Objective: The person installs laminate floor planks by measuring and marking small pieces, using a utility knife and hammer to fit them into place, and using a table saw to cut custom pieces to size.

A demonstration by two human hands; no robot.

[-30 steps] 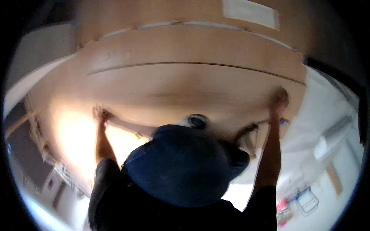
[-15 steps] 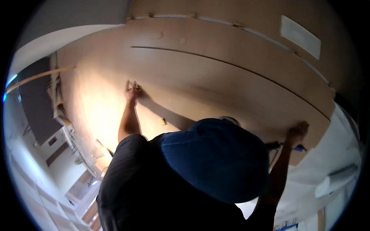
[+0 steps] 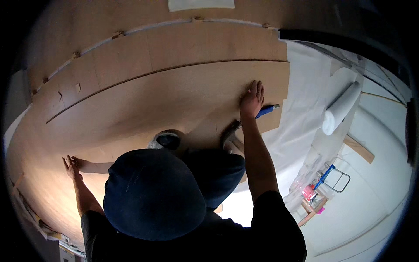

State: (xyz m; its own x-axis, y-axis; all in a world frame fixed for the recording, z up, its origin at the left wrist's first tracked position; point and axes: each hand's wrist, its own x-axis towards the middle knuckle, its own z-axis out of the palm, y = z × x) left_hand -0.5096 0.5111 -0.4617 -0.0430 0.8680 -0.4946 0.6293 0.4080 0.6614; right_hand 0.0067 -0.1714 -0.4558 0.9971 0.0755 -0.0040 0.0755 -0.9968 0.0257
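My left hand (image 3: 73,169) rests its spread fingertips on the wood-toned board flooring (image 3: 174,96) at the left, casting a shadow beside it. My right hand (image 3: 252,100) lies with fingers outstretched on the long board near its right end, below a dark seam running across the boards. Just beside it lies a blue-handled tool (image 3: 265,110). A hammer (image 3: 230,132) lies below that hand, partly hidden by my dark-clothed leg. A shoe (image 3: 165,140) shows between my arms.
White underlay (image 3: 301,96) borders the boards on the right, with a white roll (image 3: 341,108), a loose plank (image 3: 358,148) and a blue-framed trolley (image 3: 325,174) farther out. Small spacer blocks (image 3: 118,36) line the boards' far edge. A white panel (image 3: 200,4) lies beyond them.
My view has swung toward the right, bringing more underlay and the roll into sight. Both hands stay on the boards; my right hand's fingers now show stretched out.
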